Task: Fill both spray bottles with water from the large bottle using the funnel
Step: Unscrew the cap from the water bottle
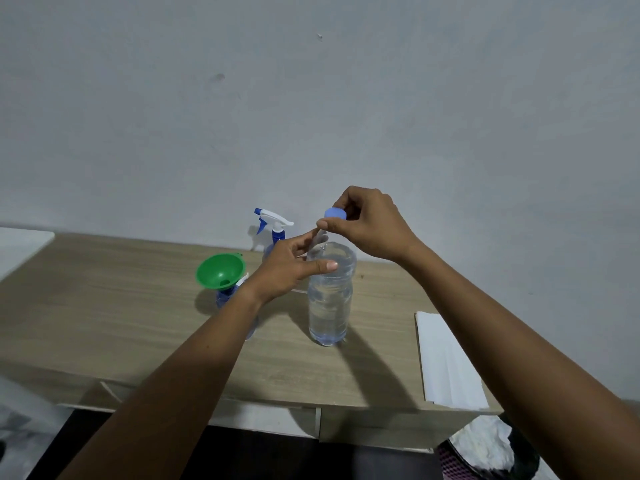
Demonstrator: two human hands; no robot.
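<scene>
A large clear water bottle (pixel 329 299) stands upright on the wooden table (pixel 104 306), mostly full. My right hand (pixel 370 223) pinches its blue cap (pixel 335 213) just above the bottle's neck. My left hand (pixel 294 263) is by the bottle's shoulder with fingers spread, its thumb against the plastic. A green funnel (pixel 220 270) sits in the mouth of a blue spray bottle (pixel 227 296), partly hidden behind my left forearm. A second spray bottle (pixel 275 225) with a white and blue trigger head stands at the back near the wall.
A white folded sheet (pixel 446 362) lies at the table's right end. A white surface (pixel 20 247) adjoins the table at the far left. The grey wall runs right behind the table. Dark floor and a patterned cloth (pixel 485 452) lie below the front edge.
</scene>
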